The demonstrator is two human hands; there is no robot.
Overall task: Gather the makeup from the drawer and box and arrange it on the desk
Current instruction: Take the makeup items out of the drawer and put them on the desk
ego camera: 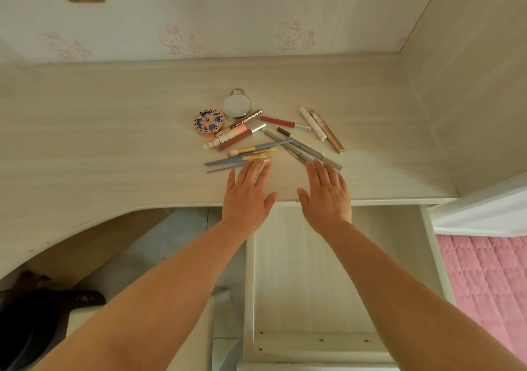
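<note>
Makeup lies in a loose pile on the pale wooden desk [114, 131]. A round patterned compact [207, 123] and a round silver mirror [236, 105] sit at the back. Lip gloss tubes [242, 137], a red lip tube [282, 122], a white tube [313, 123] and a rose-gold tube [330, 135] spread across the middle. Grey-handled brushes [248, 154] and grey pencils [302, 148] lie nearest me. My left hand [248, 191] is flat with straight fingers touching the brush ends. My right hand [328, 194] is flat, fingertips at the pencil ends.
An open drawer [336, 271] stands pulled out below the desk edge, under my arms, with nothing visible inside. A pink quilted bed [484, 279] is at the right. A dark object [42, 313] lies on the floor at lower left. A side panel walls the desk's right.
</note>
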